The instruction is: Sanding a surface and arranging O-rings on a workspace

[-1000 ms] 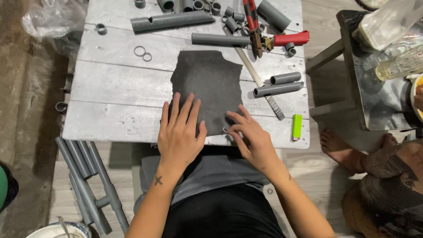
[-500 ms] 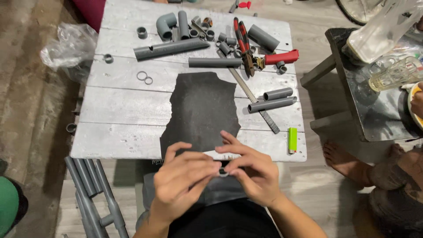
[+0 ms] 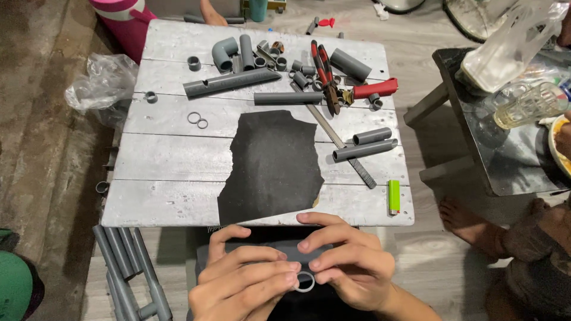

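Both hands, left hand and right hand, pinch a small grey ring together; it sits off the surface, so a slip could drop it.

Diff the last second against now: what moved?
Both hands came off the black sandpaper sheet and drew back past the table edge. The left hand and right hand now pinch a small grey ring between fingertips. Pipe pieces, cutters and lighter stayed put.
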